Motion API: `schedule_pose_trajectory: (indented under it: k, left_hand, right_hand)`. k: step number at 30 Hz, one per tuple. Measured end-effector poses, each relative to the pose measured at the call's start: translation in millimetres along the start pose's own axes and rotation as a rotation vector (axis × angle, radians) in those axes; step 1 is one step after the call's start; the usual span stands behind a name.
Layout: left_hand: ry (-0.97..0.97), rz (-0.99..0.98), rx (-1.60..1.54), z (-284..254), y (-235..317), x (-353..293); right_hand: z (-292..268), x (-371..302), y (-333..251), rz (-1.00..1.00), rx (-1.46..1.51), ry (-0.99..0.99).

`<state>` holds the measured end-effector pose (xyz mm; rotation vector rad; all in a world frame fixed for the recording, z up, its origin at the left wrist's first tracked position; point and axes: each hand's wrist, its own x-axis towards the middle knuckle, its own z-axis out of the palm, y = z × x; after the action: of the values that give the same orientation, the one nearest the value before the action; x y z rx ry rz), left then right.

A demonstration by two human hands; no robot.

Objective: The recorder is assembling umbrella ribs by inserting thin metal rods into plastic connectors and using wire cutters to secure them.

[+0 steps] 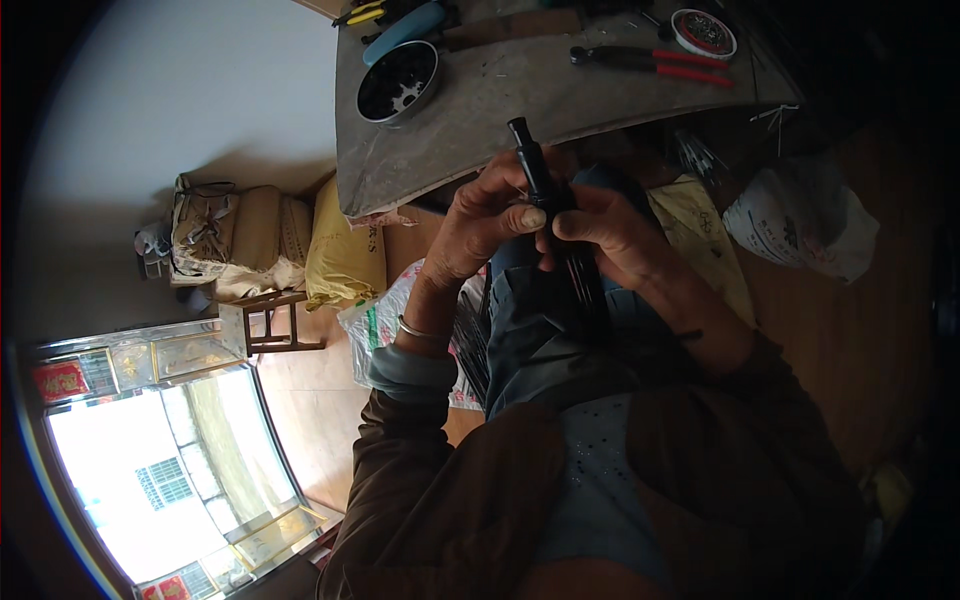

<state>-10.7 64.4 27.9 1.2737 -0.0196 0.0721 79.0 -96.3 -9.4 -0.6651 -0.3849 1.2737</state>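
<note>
Both my hands meet over my lap around what looks like a folded black umbrella frame (537, 172). Its shaft tilts up toward the table and ends in a flared tip. Thin dark ribs run down from it over my thighs. My left hand (490, 212) is closed on the shaft's left side, thumb pressed near its middle. From the other side, my right hand (608, 228) grips the frame just below, thumb bent against it. The fingers partly hide the middle of the frame.
On the grey table (480, 110) ahead are a bowl of small black parts (400, 85), red-handled pliers (655, 62) and a round dish of small pieces (704, 35). Plastic bags (800, 220), yellow sacks (345, 250) and a wooden stool (270, 325) stand around me.
</note>
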Motion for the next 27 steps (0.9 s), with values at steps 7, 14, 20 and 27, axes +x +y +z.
schedule_pose_trajectory:
  k: [7,14,20,27]
  left_hand:
    - [0.443,0.160,0.271,28,5,-15]
    - [0.455,0.295,0.516,92,-4,-16]
    - [0.716,0.121,0.351,35,-7,10]
    - [0.678,0.019,0.304,42,4,11]
  right_hand:
    - [-3,-7,-9,-0.073,-0.013,0.205]
    - [5,12,4,-0.346,-0.239,0.382]
    - [14,35,14,-0.448,-0.116,0.397]
    - [5,37,23,-0.725,-0.696,0.535]
